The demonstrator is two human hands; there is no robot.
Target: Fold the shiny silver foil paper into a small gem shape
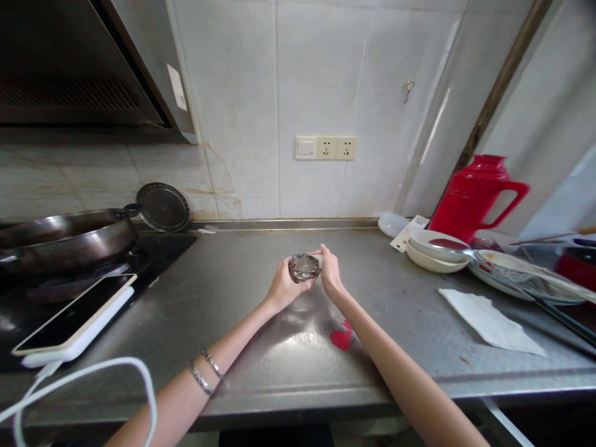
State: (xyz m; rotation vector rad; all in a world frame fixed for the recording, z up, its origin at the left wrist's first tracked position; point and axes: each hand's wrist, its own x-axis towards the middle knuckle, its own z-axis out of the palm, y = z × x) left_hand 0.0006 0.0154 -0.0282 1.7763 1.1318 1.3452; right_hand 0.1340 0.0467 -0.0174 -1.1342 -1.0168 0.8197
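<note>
A small smoky glass cup (303, 268) with a faceted rim is held above the middle of the steel counter (242, 285), its open mouth facing me. My left hand (285, 288) wraps round its left side and underside. My right hand (329, 270) closes in from the right, fingers against the far side of the cup and partly hidden. A small pale patch shows between the cup and this hand; I cannot make out what it is. Below my right wrist a crumpled red scrap (342, 336) lies on the counter.
At left, a steel pan (69, 239) sits on the stove, with a phone on a white power bank (77, 323) and its looping cable nearer me. A red thermos jug (472, 198), stacked bowls (435, 261), plates with utensils and a white tissue (488, 320) are at right.
</note>
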